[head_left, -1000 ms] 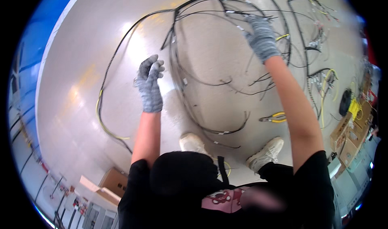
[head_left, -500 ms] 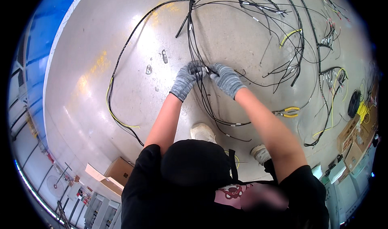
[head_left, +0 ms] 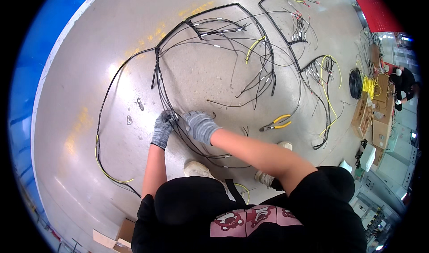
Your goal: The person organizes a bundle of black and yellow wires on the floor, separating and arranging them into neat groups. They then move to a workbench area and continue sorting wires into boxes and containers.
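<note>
Both hands wear grey knit gloves and work at a bundle of thin black cables (head_left: 161,84) just above the floor. My left hand (head_left: 162,130) is closed round the bundle, its fingertips partly behind the strands. Close beside it, my right hand (head_left: 201,126) has its fingers curled together against the same cables; the exact strand in its fingertips is hidden. From the hands the strands curve down and right past my shoes. Upward, they join a thicker black wrapped wiring harness (head_left: 210,11), which has white labels on several branches.
Diagonal cutters (head_left: 277,122) with yellow handles lie right of my hands. A second black harness (head_left: 279,24) with yellow-green wires stretches beyond. At the right are black and yellow cable coils (head_left: 369,86), cardboard boxes (head_left: 361,117) and another person (head_left: 404,85). An open carton (head_left: 126,230) stands lower left.
The view has turned, so the harnesses and cutters appear further left, and a red panel and another person show at right. Both hands stay at the cable bundle.
</note>
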The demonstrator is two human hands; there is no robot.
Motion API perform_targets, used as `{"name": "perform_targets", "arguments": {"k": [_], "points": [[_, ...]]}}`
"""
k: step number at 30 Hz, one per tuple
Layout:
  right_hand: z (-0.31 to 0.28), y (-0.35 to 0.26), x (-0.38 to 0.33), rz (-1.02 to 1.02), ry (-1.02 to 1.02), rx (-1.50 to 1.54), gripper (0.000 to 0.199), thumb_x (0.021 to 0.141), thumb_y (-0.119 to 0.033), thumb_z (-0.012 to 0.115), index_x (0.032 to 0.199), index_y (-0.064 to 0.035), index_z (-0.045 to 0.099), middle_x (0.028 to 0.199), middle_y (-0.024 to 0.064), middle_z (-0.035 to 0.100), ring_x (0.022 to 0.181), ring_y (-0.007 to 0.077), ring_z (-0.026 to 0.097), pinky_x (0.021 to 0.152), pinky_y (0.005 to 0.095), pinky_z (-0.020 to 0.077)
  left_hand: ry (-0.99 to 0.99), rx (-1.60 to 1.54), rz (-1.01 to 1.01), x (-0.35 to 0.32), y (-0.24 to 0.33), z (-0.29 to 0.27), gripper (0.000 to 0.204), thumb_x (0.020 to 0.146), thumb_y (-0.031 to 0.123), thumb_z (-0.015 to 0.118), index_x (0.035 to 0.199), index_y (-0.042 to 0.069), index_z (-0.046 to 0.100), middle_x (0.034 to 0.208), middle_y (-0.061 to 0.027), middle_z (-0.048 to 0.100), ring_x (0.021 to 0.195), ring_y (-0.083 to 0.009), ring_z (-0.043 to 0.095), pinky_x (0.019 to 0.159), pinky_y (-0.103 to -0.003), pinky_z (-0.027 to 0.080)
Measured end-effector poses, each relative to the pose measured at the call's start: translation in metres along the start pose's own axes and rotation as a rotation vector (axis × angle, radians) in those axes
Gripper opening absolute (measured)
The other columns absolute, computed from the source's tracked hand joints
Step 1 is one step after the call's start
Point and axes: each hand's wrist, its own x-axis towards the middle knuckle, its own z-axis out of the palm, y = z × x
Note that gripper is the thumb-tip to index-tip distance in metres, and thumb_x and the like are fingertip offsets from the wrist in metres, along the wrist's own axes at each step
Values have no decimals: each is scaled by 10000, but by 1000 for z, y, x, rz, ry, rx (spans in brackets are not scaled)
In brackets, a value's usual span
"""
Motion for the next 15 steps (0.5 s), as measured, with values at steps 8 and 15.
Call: {"name": "perform_targets", "arguments": {"k": [8,15], "points": [[-93,143,-91,-408,-429,-421,222,653,-107,626,865,-45,604,867,151,620,827,328,608,701,426,494,532,496,229,-36,79,34,212,835,36,584,1045,62,582,851,-16,606,611,-59,491,529,-177,382],[-123,239,-193,-117,-366,-592,405,647,-221,725,996,-82,573,1078,99,556,983,299,543,826,375,450,202,685,441,-77,185,211,138,879,96,559,993,31,602,895,-29,608,807,-98,547,767,-228,438]]}}
